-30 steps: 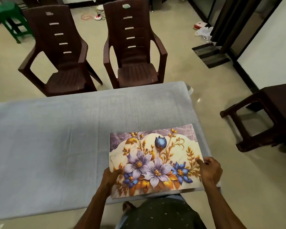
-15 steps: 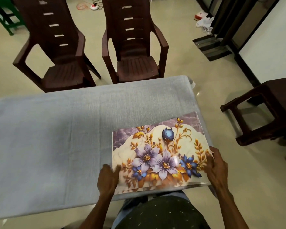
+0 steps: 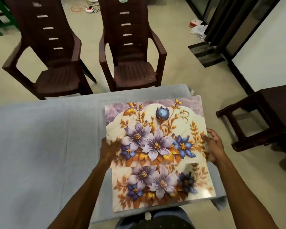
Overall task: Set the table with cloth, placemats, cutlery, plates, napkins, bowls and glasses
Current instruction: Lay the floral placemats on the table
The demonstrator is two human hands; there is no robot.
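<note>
Holding upper placemat | left hand, right hand grip its side edges

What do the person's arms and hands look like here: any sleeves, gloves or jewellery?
Both forearms are bare up to the frame's edge; no sleeves show. The left hand and right hand wear no gloves, and no rings, watch or bands are visible.

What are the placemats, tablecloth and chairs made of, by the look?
Upper placemat and lower placemat: likely glossy printed plastic; stiff, flat, glare on the lower one.
Tablecloth: grey-blue woven fabric, matte, soft creases.
Chairs: moulded brown plastic, ribbed seats, slight sheen.
</note>
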